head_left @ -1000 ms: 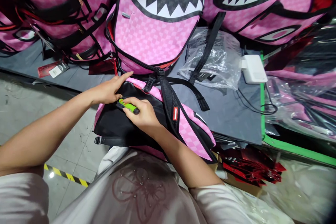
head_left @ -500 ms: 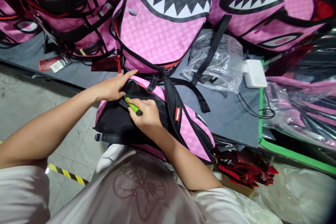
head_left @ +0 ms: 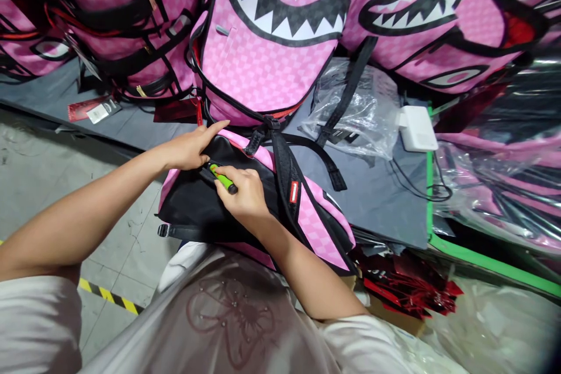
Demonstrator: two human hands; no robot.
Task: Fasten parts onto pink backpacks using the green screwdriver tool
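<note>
A black-backed backpack point(head_left: 210, 210) with pink checkered sides lies across my lap and the table edge. My left hand point(head_left: 190, 149) grips its upper left part, the index finger stretched along the pink edge and the thumb pressed on the black panel. My right hand point(head_left: 243, 190) is closed around a small bright-green tool with a black end point(head_left: 224, 180). The tool's tip meets the black panel close to my left thumb; its shape is too small to make out. A padded black strap point(head_left: 287, 169) with a red label crosses the backpack on the right.
Several pink shark-mouth backpacks point(head_left: 272, 70) stand along the back of the grey table point(head_left: 385, 204). Right of centre are a clear plastic bag point(head_left: 363, 111) and a white box point(head_left: 418, 128) with a black cable. Red tags point(head_left: 412, 286) are heaped below the table's right end, by a green frame point(head_left: 482, 260).
The view has shifted slightly, so the background sits a little lower and further left. Both hands and the green tool keep almost the same place on the backpack.
</note>
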